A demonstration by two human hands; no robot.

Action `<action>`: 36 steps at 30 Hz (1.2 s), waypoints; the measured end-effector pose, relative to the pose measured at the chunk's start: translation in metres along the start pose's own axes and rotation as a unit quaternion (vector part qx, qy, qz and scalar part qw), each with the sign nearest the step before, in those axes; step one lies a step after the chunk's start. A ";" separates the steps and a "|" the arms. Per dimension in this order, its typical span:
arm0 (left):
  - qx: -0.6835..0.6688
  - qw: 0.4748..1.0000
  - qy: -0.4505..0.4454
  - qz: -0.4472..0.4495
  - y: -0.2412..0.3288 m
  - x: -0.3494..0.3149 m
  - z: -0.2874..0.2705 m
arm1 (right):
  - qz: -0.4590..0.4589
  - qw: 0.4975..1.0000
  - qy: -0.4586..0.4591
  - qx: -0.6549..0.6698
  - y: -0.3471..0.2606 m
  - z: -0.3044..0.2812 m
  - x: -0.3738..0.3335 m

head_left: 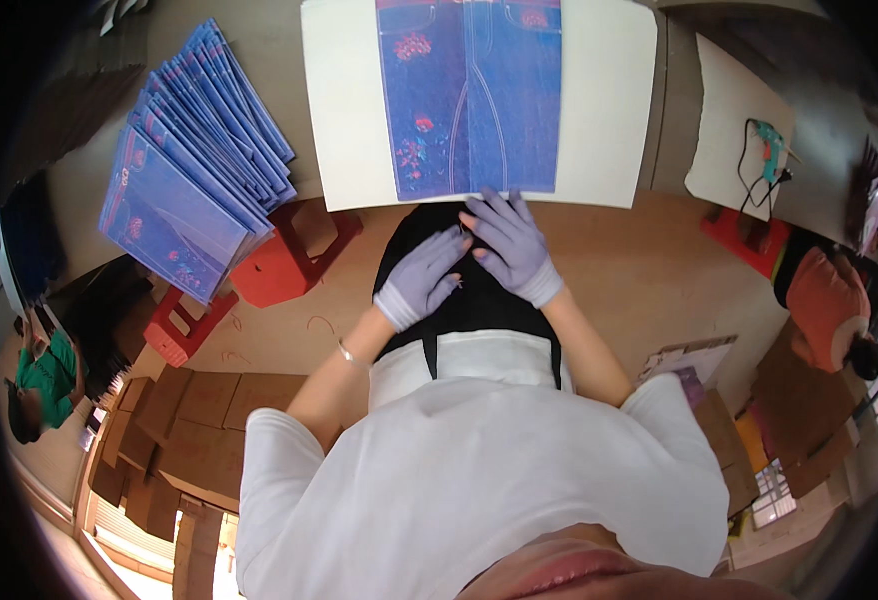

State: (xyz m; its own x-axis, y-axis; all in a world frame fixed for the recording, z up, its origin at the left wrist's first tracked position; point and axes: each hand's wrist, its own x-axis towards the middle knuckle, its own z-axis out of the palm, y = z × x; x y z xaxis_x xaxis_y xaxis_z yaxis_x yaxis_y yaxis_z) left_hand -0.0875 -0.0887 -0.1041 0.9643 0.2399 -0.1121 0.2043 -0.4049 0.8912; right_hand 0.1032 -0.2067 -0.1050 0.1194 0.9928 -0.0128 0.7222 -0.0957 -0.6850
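Note:
A blue printed sheet (pixel 509 110) with a jeans picture and red flowers lies on a white board (pixel 609 110) in front of me. Both my hands wear pale lavender gloves with some bare fingertips. My right hand (pixel 514 245) is open, its fingers spread just below the sheet's near edge. Beside it, over my dark-clad lap, my left hand (pixel 424 272) has its fingers stretched out close together and its thumb apart. The fingertips of the two hands nearly meet, and I make out nothing held in either.
A fanned stack of similar blue printed pieces (pixel 199 150) lies at the left, above red stools (pixel 269 262). A teal glue gun (pixel 767 145) with a dark cord rests on a white sheet at right. Cardboard boxes (pixel 199 440) stand lower left. Two other people (pixel 54 375) (pixel 827 300) are at the sides.

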 end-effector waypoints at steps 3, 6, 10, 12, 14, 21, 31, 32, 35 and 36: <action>-0.045 0.955 0.284 -0.074 0.020 0.016 -0.030 | 0.179 0.951 0.188 0.167 0.006 -0.020 -0.012; -0.224 0.836 0.443 -0.232 -0.007 0.068 -0.064 | 0.344 0.834 0.295 0.314 0.033 -0.035 0.009; -0.189 0.891 0.289 -0.295 -0.007 0.080 -0.039 | 0.305 0.866 0.244 0.313 0.046 -0.028 0.024; -0.353 0.819 0.353 -0.284 -0.002 0.065 -0.029 | 0.273 0.896 0.206 0.283 0.039 -0.031 0.021; -0.285 0.814 0.401 -0.309 -0.005 0.025 -0.053 | 0.260 0.901 0.238 0.254 0.033 -0.036 0.016; -0.247 0.695 0.606 -0.297 -0.091 -0.199 -0.210 | 0.214 0.934 0.254 -0.134 0.088 -0.081 0.012; 0.352 0.822 0.381 -0.235 -0.038 -0.018 -0.160 | 0.330 0.864 0.200 -0.323 0.165 -0.083 0.014; 0.441 0.821 0.284 -0.224 -0.044 0.006 -0.124 | 0.334 0.863 0.193 -0.326 0.161 -0.082 0.017; 0.396 0.895 0.135 -0.154 -0.019 0.064 -0.050 | 0.335 0.861 0.193 -0.331 0.153 -0.077 0.015; 0.373 0.906 0.119 -0.161 -0.013 0.074 -0.041 | 0.334 0.859 0.199 -0.333 0.151 -0.077 0.015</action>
State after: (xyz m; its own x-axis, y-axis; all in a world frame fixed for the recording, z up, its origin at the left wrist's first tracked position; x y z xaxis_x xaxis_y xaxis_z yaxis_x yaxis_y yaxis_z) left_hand -0.0261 -0.0295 -0.1061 0.7895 0.5983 -0.1368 0.6106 -0.7429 0.2744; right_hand 0.2663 -0.2123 -0.1529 0.7860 0.6101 0.1000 0.6164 -0.7858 -0.0504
